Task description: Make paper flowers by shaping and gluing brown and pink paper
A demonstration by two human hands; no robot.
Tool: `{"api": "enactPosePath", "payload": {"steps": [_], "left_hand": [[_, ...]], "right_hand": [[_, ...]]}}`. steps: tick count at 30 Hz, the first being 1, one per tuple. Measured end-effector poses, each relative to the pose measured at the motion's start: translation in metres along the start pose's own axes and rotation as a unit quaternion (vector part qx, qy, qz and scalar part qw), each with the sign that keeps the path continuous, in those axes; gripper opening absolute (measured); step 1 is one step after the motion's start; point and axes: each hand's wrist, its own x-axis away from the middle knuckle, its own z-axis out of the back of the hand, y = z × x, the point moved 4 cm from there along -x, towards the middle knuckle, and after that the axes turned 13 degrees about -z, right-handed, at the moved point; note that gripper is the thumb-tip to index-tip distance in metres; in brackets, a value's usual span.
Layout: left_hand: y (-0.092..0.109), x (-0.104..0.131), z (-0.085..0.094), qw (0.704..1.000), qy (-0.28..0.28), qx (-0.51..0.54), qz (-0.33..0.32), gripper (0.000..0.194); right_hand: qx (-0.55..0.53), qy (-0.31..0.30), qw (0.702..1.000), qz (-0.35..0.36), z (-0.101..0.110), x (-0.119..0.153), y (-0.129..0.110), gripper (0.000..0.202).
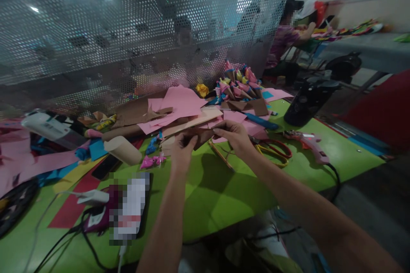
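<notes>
A small piece of brown paper [205, 135] is stretched between my two hands, above the green table [211, 204]. My left hand [185, 147] pinches its left end between thumb and fingers. At its right end, the fingertips of my right hand [235, 134] are closed on the paper's edge. Just below my right hand lies a pencil-like stick [221, 155]. Scissors with red and yellow handles [275, 153] rest to the right of that hand. Behind both hands are sheets of pink paper [177, 104] and brown paper.
A pink glue gun [314, 147] and a black cup-shaped container [309, 100] stand at the right. Paper flowers [238, 83] are heaped at the back by a perforated metal screen [134, 42]. A phone [133, 204] and cables lie front left. A person [285, 40] sits beyond.
</notes>
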Motion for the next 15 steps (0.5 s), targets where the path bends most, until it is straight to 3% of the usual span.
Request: {"api": "enactPosePath", "payload": {"steps": [8,11,15], "left_hand": [[0.0006,-0.0007,0.0029,0.999,0.027,-0.021,-0.029,0.017],[0.0012,0.0001,0.0023,0.998,0.055,0.029,-0.026,0.035],[-0.0054,0.0003,-0.0021,0.991,0.058,0.116,0.039,0.052]], "right_hand": [[0.024,-0.009,0.999,-0.047,0.0,-0.0033,0.004,0.031],[0.021,-0.012,0.999,-0.043,-0.0006,-0.0023,0.0037,0.03],[0.014,-0.022,0.999,-0.034,-0.0019,-0.0004,0.0027,0.03]]}}
